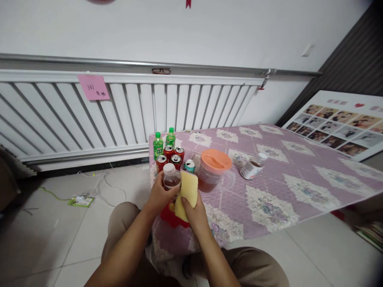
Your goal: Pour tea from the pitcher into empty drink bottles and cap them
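Observation:
My left hand [159,195] is wrapped round a clear plastic bottle [171,178] with a white cap and some dark liquid inside, held upright. In my right hand [196,209] is a yellow sponge [189,191], its flat side close against the bottle; whether they touch I cannot tell. Under both hands lies a red scalloped item [176,221], mostly covered by them. Just beyond the bottle stand several red drink cans [176,161] and a teal can [189,166]. A clear pitcher [206,181] with an orange lid [216,160] and brownish liquid stands right of the sponge.
Two green bottles [158,146] stand at the table's far left corner. Another white-capped bottle [253,166] lies tilted on the patterned tablecloth [272,205]. Behind is a white radiator [134,111]. A power strip [81,201] with cables lies on the floor at left.

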Available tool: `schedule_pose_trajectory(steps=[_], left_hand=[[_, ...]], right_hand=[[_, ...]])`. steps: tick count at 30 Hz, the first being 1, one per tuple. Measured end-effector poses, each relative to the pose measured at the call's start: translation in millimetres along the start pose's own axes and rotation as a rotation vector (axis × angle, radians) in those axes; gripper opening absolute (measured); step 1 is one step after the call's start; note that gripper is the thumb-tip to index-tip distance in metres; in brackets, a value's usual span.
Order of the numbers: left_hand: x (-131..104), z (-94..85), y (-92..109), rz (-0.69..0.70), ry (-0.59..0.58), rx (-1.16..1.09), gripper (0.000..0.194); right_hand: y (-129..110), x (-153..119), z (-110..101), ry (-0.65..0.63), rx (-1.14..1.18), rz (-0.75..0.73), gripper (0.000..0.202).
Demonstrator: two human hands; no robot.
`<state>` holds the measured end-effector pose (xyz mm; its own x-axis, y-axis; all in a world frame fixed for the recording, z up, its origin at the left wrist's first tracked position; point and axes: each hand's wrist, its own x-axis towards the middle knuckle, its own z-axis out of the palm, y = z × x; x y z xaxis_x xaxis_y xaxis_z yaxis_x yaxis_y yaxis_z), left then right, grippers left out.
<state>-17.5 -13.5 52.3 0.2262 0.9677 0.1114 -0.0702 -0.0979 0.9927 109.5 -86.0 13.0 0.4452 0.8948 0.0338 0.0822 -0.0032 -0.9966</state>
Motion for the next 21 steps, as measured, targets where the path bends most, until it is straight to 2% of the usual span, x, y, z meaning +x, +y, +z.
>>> schedule_pose_trajectory(steps=[4, 6, 7, 10, 14, 17, 21], left_hand=[[-3, 9.5, -4, -0.029, 0.052, -0.001, 0.070], [-3, 10.7, -1, -0.034, 0.084, -0.018, 0.070], [-3, 10.1, 1, -0.033, 0.093, -0.034, 0.070], [-2, 5.5, 13, -0.018, 0.093, -0.071, 0.070], [-5, 0.3, 25, 0.004, 0.075, -0.076, 0.069], [-8, 0.6, 28, 0.022, 0.086, -0.131, 0.071], [-11, 2.2, 29, 0.033, 0.072, -0.154, 0.069]], right_hand=[[-17, -3, 7, 0.045, -0.119, -0.375, 0.064], [-18, -1, 6, 0.038, -0.158, -0.462, 0.066], [-16, 0, 5, 0.034, -0.155, -0.448, 0.065], [-3, 0, 3, 0.037, -0.024, -0.211, 0.058], [9, -5, 4, 0.039, 0.417, 0.156, 0.056], [8, -10, 3, -0.020, 0.766, 0.293, 0.059], [7, -16, 0, -0.098, 0.995, 0.419, 0.053]])
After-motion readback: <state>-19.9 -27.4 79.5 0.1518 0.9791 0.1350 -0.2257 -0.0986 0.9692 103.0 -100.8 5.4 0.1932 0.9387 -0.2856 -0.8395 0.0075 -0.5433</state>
